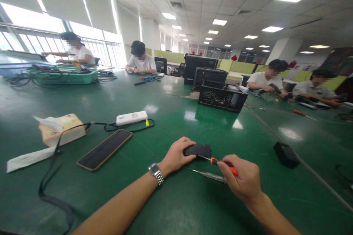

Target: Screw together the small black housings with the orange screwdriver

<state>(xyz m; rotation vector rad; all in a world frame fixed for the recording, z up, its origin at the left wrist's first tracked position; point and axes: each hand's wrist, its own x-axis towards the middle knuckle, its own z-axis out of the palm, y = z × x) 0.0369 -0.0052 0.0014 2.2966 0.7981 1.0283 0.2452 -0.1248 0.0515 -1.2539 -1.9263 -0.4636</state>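
My left hand (179,154) grips the left end of a small flat black box-like part (200,150) on the green table. In my right hand (244,176) is a screwdriver (233,170) with an orange and black handle, my fingers closed round it. Its thin shaft points left, and the tip reaches the near edge of the black part. Below the shaft lies a second, clear-handled screwdriver (211,176), its handle end partly hidden by my right hand. A metal-banded watch (156,173) is on my left wrist.
To the left lie a phone (104,149), a white power bank (131,118) with a cable, and a tissue pack (64,130). A black block (286,154) sits at right. Farther back are black computer cases (223,97), a green basket (62,75) of cables, and several people seated.
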